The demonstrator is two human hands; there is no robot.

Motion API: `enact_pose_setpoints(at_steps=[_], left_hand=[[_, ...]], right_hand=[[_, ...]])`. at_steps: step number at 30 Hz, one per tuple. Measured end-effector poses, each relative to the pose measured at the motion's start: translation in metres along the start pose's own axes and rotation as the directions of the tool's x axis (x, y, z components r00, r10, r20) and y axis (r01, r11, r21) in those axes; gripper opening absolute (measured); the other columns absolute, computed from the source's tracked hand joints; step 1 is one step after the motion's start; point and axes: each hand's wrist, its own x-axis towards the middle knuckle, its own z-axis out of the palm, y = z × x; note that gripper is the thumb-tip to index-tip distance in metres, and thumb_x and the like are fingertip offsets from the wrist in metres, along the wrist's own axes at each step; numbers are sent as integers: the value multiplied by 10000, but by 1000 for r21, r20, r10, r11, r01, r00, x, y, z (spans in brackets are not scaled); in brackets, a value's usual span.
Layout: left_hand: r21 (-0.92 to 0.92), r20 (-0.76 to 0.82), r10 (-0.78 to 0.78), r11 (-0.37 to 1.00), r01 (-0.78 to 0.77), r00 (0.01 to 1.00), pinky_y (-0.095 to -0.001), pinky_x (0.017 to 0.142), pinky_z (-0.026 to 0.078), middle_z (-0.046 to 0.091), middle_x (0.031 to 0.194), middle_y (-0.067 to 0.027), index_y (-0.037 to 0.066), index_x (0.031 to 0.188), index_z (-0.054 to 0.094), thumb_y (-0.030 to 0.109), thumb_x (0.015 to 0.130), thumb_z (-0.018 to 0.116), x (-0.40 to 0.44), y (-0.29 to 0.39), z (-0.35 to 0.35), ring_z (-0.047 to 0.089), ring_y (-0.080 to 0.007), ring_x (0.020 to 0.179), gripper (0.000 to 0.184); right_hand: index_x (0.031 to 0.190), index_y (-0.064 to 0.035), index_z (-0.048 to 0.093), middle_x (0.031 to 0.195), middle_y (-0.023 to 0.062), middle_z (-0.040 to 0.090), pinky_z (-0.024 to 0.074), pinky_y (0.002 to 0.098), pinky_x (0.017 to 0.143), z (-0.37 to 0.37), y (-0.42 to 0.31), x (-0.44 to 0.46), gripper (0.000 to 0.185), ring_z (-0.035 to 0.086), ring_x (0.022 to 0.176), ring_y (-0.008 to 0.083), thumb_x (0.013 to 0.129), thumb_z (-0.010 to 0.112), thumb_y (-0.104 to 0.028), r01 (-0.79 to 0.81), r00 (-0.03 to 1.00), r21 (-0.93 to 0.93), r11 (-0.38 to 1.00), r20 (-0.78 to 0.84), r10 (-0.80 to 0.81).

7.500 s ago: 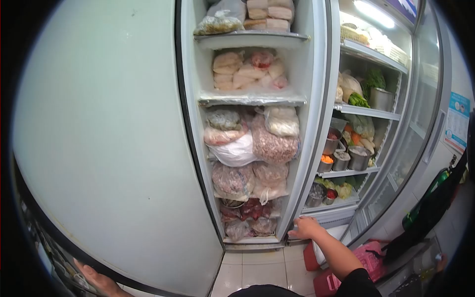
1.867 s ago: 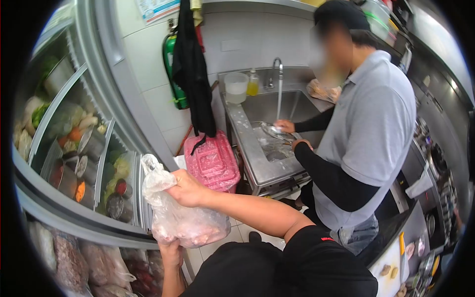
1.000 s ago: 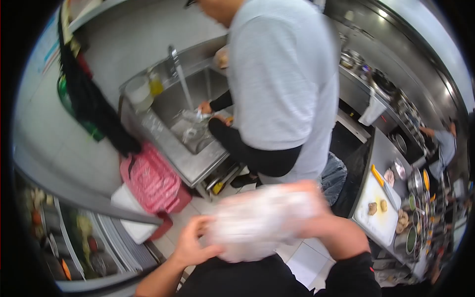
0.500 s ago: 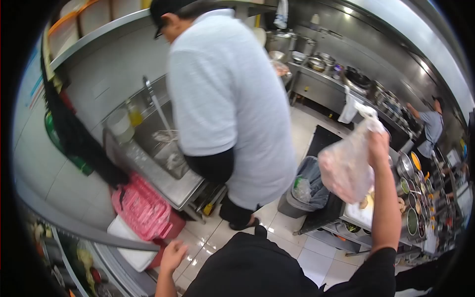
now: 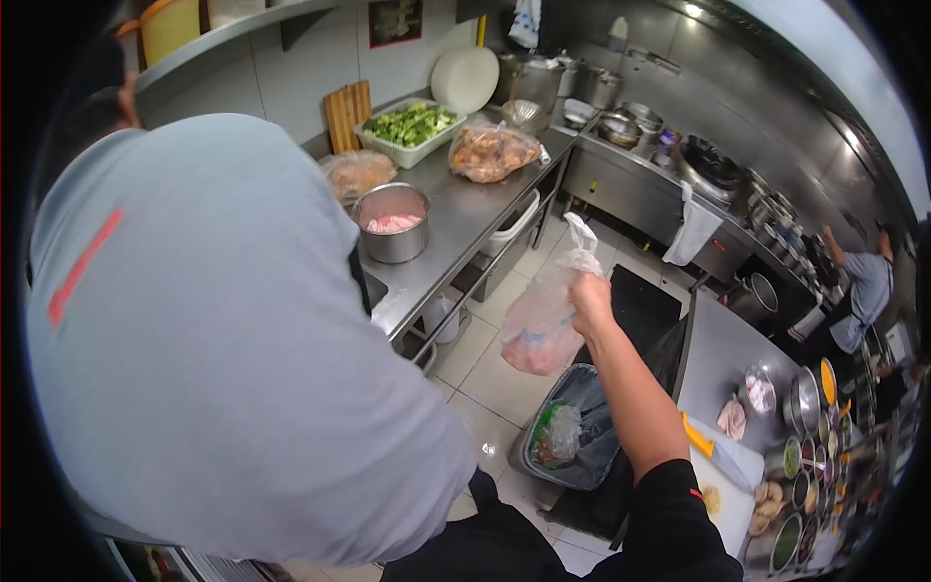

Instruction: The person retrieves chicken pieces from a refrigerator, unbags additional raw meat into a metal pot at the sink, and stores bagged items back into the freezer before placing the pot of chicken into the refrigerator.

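My right hand (image 5: 590, 299) is closed round the gathered neck of a clear plastic bag (image 5: 541, 325) with pale pink contents. The bag hangs in front of me, over the tiled floor and near a grey bin (image 5: 572, 427) lined with a dark bag. White knotted ends of the bag stick up above my fist. My left hand is out of the picture. On the steel counter (image 5: 451, 209) beyond the bag stand a metal pot (image 5: 393, 223) with pink pieces, a bag of brownish pieces (image 5: 492, 152) and a white basket of green vegetables (image 5: 410, 128).
A co-worker in a grey shirt (image 5: 223, 339) fills the left side, close to me. Another person (image 5: 863, 286) stands by the stoves at the far right. A cutting board (image 5: 722, 504) with a yellow-handled knife (image 5: 713, 451) lies on the right-hand table (image 5: 722, 354), beside several metal containers.
The view has swung right and forward, past the co-worker. The bag in my right hand now hangs nearer the middle of the view. My left hand has left the picture; the sink counter has come into view.
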Motion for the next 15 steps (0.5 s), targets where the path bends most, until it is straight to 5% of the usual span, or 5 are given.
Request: enact_pose_setpoints(at_steps=[4, 7, 12, 15], left_hand=[[-31, -113, -62, 998, 58, 992, -424, 685, 485, 622, 947, -82, 134, 1182, 564, 371, 933, 525, -27, -8, 4, 598, -213, 826, 345], [-78, -187, -87, 994, 73, 978, -458, 727, 495, 625, 1015, -92, 162, 1214, 563, 375, 952, 480, -45, -36, 2, 603, -235, 880, 348], [-249, -270, -166, 964, 98, 948, -515, 796, 512, 628, 1128, -110, 207, 1267, 560, 383, 983, 405, -50, -113, 9, 612, -272, 970, 368], [-446, -227, -413, 849, 282, 882, -436, 689, 489, 630, 949, -72, 177, 1256, 537, 465, 931, 509, -92, -142, 57, 600, -237, 818, 436]], right_hand=[[1065, 56, 590, 861, 107, 562, 419, 376, 604, 44, 17, 58, 304, 510, 692, 199, 872, 494, -159, -106, 994, 50, 993, 44, 104], [983, 69, 618, 844, 114, 603, 464, 372, 661, 80, 13, 82, 337, 554, 729, 205, 861, 559, -240, -100, 982, 155, 983, 174, 72], [1007, 74, 621, 942, 139, 622, 480, 389, 713, 140, -19, 115, 460, 577, 815, 220, 818, 637, -345, -11, 994, 86, 996, 110, 1], [1058, 76, 622, 1004, 138, 637, 486, 390, 742, 174, -27, 154, 561, 593, 855, 228, 789, 681, -414, -2, 995, 67, 998, 104, -5]])
